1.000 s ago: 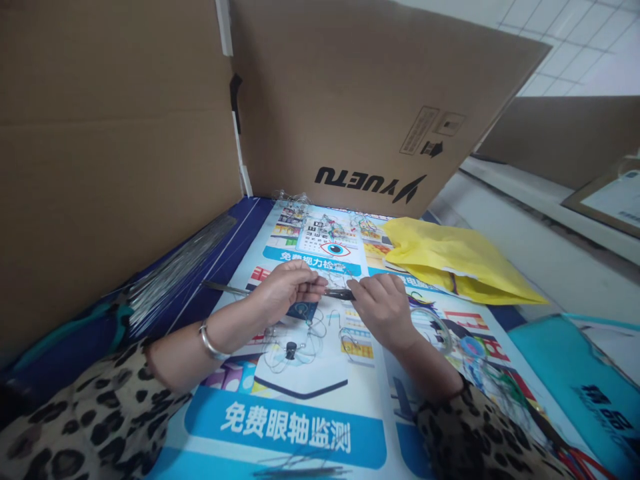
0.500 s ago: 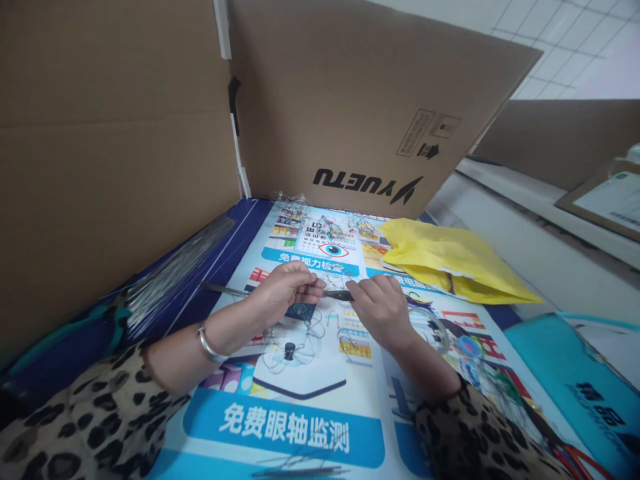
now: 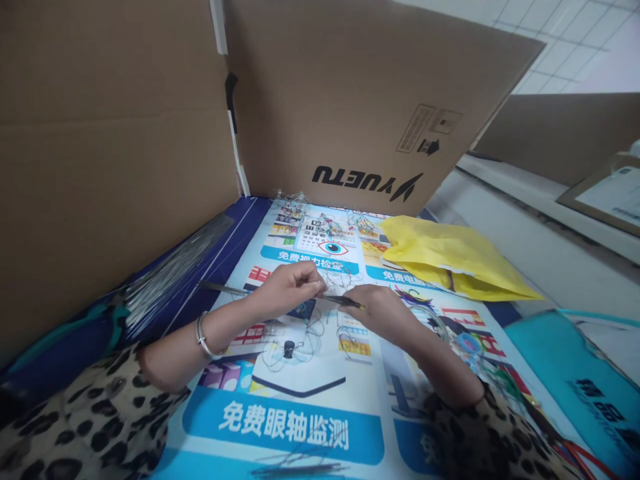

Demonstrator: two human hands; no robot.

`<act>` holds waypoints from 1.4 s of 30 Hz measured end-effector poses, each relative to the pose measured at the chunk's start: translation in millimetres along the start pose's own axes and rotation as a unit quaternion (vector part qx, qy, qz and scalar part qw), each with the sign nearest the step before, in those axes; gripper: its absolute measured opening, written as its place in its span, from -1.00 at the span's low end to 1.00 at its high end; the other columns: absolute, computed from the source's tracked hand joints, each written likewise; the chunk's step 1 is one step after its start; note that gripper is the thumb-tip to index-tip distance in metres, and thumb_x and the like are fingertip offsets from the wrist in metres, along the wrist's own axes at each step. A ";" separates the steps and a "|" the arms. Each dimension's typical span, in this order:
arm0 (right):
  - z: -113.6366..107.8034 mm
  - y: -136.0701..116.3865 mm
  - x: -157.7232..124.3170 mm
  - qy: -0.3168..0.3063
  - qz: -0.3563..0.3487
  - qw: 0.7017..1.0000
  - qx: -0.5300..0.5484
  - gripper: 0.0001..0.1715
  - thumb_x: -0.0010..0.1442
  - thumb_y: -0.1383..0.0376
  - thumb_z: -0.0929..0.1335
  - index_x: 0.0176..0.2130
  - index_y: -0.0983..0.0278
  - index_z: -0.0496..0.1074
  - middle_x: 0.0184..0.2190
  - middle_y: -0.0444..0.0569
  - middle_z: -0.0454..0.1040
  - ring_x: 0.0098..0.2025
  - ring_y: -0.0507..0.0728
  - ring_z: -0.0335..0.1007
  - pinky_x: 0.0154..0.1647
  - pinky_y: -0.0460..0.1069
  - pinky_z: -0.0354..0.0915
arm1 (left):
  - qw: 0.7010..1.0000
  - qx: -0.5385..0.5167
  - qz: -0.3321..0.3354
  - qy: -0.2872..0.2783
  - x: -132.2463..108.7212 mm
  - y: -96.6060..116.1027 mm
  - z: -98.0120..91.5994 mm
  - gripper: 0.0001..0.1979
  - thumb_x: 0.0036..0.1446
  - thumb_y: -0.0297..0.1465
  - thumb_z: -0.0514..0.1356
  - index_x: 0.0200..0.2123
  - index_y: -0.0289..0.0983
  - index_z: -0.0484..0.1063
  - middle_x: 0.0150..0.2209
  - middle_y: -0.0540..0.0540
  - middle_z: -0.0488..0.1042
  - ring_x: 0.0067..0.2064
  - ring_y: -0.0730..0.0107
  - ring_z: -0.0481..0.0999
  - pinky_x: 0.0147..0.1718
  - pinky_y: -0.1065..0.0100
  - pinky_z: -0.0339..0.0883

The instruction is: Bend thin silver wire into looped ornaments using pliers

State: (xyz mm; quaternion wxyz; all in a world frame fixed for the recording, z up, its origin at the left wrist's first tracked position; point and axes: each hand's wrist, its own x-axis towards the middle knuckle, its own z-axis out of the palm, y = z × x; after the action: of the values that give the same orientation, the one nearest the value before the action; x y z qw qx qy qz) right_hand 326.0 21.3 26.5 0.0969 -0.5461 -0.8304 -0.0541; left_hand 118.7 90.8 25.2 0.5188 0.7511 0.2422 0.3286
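My right hand (image 3: pixel 383 308) is wrapped round slim dark needle-nose pliers (image 3: pixel 345 301), whose tapered tip points left. Facing it, my left hand (image 3: pixel 289 288) has its fingertips pinched together close to the tip; what they hold is too small to make out. Below the hands, thin bent wire loops (image 3: pixel 313 337) lie on the printed sheet (image 3: pixel 320 373) around a small black object (image 3: pixel 289 349). A dark blue piece (image 3: pixel 303 309) shows just under my left hand.
A bundle of straight wires (image 3: pixel 175 273) lies at the left. Tall cardboard panels (image 3: pixel 350 100) stand behind. A yellow bag (image 3: pixel 450 257) and a teal pouch (image 3: pixel 565 373) lie to the right. Cut wires (image 3: pixel 300 470) rest in front, and tangled wire pieces (image 3: pixel 330 227) lie farther back.
My right hand has turned over, its back now higher, and the pliers slant down toward the right. My left fingers have curled more tightly together.
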 end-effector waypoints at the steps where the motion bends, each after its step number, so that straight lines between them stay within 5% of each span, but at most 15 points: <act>1: -0.8 0.0 0.0 -0.015 0.002 1.000 0.018 -0.83 0.17 0.19 0.32 -0.38 0.21 0.45 -0.48 -0.16 0.48 -0.46 0.01 0.34 -0.50 -0.10 0.06 | 1.000 0.004 0.003 -0.008 -0.2 0.3 0.0 -0.86 0.07 -0.43 0.11 -0.52 -0.29 0.28 -0.44 -0.04 0.43 -0.35 0.45 0.41 -0.33 0.41 0.26; 6: 3.7 -0.8 2.0 0.013 0.015 1.000 0.025 -0.86 0.17 0.25 0.31 -0.35 0.22 0.46 -0.44 -0.10 0.48 -0.38 0.06 0.33 -0.38 -0.06 0.10 | 0.992 -0.105 -0.065 0.018 2.5 -1.6 1.1 -0.84 0.03 -0.40 0.16 -0.53 -0.29 0.24 -0.44 -0.05 0.46 -0.38 0.44 0.45 -0.36 0.40 0.31; 9: 9.1 -2.9 1.8 0.096 0.037 0.994 -0.035 -0.83 0.19 0.31 0.27 -0.32 0.27 0.46 -0.39 -0.01 0.46 -0.29 0.13 0.28 -0.27 0.02 0.08 | 0.967 -0.201 -0.143 0.069 4.6 -4.1 2.1 -0.79 -0.03 -0.39 0.20 -0.55 -0.29 0.18 -0.48 -0.06 0.47 -0.43 0.43 0.48 -0.44 0.41 0.32; 13: 12.4 -7.8 -1.8 0.207 -0.035 0.962 -0.176 -0.82 0.20 0.37 0.25 -0.25 0.26 0.44 -0.42 -0.02 0.41 -0.32 0.13 0.20 -0.26 0.07 0.02 | 0.940 -0.258 -0.203 0.092 3.5 -4.5 6.0 -0.76 -0.10 -0.42 0.25 -0.55 -0.30 0.18 -0.47 -0.10 0.50 -0.46 0.41 0.50 -0.48 0.41 0.33; 20: 9.7 -15.0 -4.3 0.220 -0.100 0.939 -0.243 -0.84 0.19 0.39 0.27 -0.22 0.29 0.41 -0.42 -0.04 0.40 -0.33 0.12 0.16 -0.26 0.07 0.03 | 0.931 -0.282 -0.212 0.089 -1.8 4.0 14.1 -0.75 -0.11 -0.43 0.27 -0.57 -0.29 0.19 -0.49 -0.08 0.47 -0.38 0.38 0.49 -0.46 0.39 0.36; 42: 9.1 -19.0 -2.5 0.208 -0.099 0.947 -0.225 -0.84 0.21 0.40 0.24 -0.28 0.28 0.41 -0.52 -0.08 0.32 -0.39 0.10 0.10 -0.33 0.06 -0.02 | 0.931 -0.274 -0.223 0.095 -2.8 8.2 18.5 -0.77 -0.11 -0.45 0.26 -0.59 -0.29 0.20 -0.50 -0.07 0.44 -0.36 0.37 0.48 -0.47 0.42 0.34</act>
State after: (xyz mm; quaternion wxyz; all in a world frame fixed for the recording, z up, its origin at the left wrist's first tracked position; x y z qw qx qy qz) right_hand 308.6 13.3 17.4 0.1361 -0.4451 -0.8082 -0.3606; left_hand 130.7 74.6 27.7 0.7387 0.4717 0.3524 0.3282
